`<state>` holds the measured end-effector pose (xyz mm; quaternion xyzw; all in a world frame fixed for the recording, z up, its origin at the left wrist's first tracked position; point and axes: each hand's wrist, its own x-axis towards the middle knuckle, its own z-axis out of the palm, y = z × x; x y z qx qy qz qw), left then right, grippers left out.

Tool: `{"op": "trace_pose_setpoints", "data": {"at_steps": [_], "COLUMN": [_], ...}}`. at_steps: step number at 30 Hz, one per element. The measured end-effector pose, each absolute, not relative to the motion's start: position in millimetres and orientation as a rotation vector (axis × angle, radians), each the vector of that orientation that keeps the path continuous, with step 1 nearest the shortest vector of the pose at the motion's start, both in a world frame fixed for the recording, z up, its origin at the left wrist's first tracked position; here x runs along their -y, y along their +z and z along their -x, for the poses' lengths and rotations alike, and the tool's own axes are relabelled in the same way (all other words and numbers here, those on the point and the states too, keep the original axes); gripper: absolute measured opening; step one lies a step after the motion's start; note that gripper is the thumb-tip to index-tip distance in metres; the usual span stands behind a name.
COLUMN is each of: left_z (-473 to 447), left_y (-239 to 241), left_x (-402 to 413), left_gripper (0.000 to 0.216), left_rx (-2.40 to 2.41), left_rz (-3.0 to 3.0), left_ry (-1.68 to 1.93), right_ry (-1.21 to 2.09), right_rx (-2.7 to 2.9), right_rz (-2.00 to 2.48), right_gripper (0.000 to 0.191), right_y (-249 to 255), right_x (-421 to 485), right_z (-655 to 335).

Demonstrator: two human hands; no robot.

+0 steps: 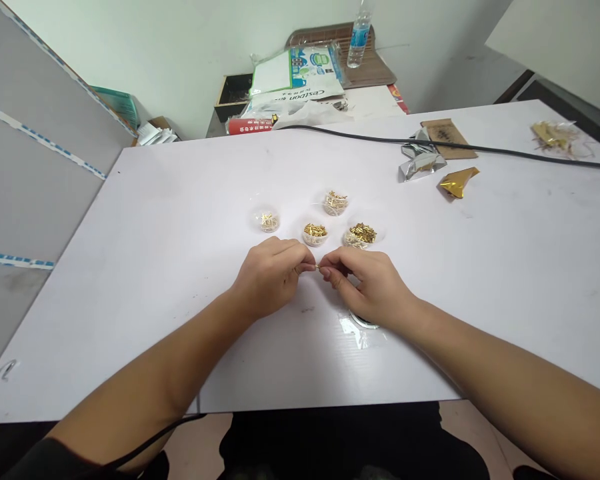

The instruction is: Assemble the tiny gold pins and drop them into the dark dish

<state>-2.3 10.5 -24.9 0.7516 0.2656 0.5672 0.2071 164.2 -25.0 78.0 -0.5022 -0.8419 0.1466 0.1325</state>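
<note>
as left grip and right grip pinch slim golden piece | round translucent cup beyond

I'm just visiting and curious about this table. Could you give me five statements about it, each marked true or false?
1. The left hand and right hand meet at a tiny gold piece. True.
2. Just one container sits beyond the hands. False: four small cups with gold-coloured bits do.
3. A water bottle stands past the far edge of the white table. True.
4. Nothing crosses the table's far part. False: a black cable does.
5. Gold foil lies right of the cups. True.
</note>
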Motion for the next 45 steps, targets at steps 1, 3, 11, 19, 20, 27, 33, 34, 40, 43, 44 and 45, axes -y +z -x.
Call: {"op": "trace_pose_setpoints", "data": {"at_steps": [1, 3, 11, 19, 20, 27, 33, 34, 40, 43, 44, 45], "left_z": [2.1, 2.0, 0.6, -1.7, -1.7, -1.8, -2.7, -2.9, -3.6, -3.6, -3.6, -3.6], "left_y": [-24.8, -24.2, -23.4, -23.4, -22.8, -21.3, -22.0, -21.9, -21.4, -21.8, -22.0, -22.2], "left_x": [-10.4, -10.3, -9.7, -9.8, -9.8, -8.9, -8.5, -8.5, -8.6, -8.5, -8.5, -8.5], "left_gripper": [0.02, 0.021, 0.023, 0.024, 0.024, 0.024, 0.024, 0.024, 0.025, 0.025, 0.025, 0.025], "left_rx": [-0.759, -0.801, -0.89, -0.904, -0.905, -0.914, -0.928, -0.93, -0.929, -0.923, -0.923, -0.923], "left_rz": [-2.134, -2.221, -2.383, -2.429, -2.434, -2.491, -2.519, -2.523, -2.544, -2.573, -2.578, -2.581], "left_ry": [1.59, 1.593, 1.581, 1.627, 1.629, 1.633, 1.622, 1.62, 1.617, 1.599, 1.594, 1.591], "right_ry": [0.391, 0.336, 0.265, 0.22, 0.212, 0.174, 0.11, 0.102, 0.075, 0.039, 0.023, 0.01], "right_rx": [2.458, 2.482, 2.527, 2.559, 2.567, 2.588, 2.628, 2.635, 2.695, 2.736, 2.743, 2.749], "right_rz": [1.443, 1.416, 1.374, 1.39, 1.394, 1.399, 1.39, 1.391, 1.433, 1.442, 1.444, 1.445], "right_gripper": [0.01, 0.01, 0.01, 0.011, 0.012, 0.014, 0.014, 0.015, 0.018, 0.019, 0.02, 0.02], "right_y": [77.9, 77.9, 76.0, 76.3, 76.6, 76.6, 74.4, 74.5, 75.2, 74.5, 74.2, 73.8], "right_x": [24.9, 24.7, 26.1, 26.7, 26.8, 27.9, 28.7, 28.9, 29.3, 29.6, 29.8, 30.0], "right_z": [-164.1, -164.1, -165.5, -164.1, -163.9, -164.1, -163.5, -163.5, -164.1, -164.4, -164.5, -164.5]}}
